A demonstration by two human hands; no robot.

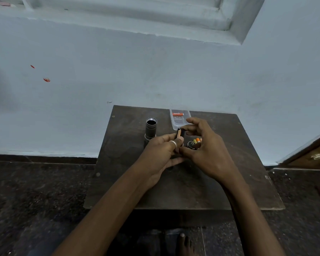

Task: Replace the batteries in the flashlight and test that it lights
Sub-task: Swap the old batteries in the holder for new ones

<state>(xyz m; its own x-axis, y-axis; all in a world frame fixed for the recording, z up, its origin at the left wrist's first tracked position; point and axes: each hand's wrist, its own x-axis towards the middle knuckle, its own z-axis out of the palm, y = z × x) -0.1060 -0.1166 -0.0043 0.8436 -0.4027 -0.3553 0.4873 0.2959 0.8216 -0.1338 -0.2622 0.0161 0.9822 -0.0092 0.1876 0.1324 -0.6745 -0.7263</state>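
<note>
The black flashlight body (151, 128) stands upright on the dark wooden table (220, 182), its open threaded end up, left of my hands. My left hand (160, 154) grips a black battery holder (180, 133) with a copper-coloured battery in it. My right hand (205, 150) pinches the same holder from the right, between forefinger and thumb. Loose batteries (197, 140), orange and yellow-green, lie under my right hand beside a black round cap (190, 144). An orange battery (177, 114) lies in a clear plastic box (179, 122) behind my hands.
The low table stands against a pale blue wall (155, 71) on a dark speckled floor (35, 191). A wooden door (310, 156) is at the right. My bare foot (185, 244) shows below the table's front edge.
</note>
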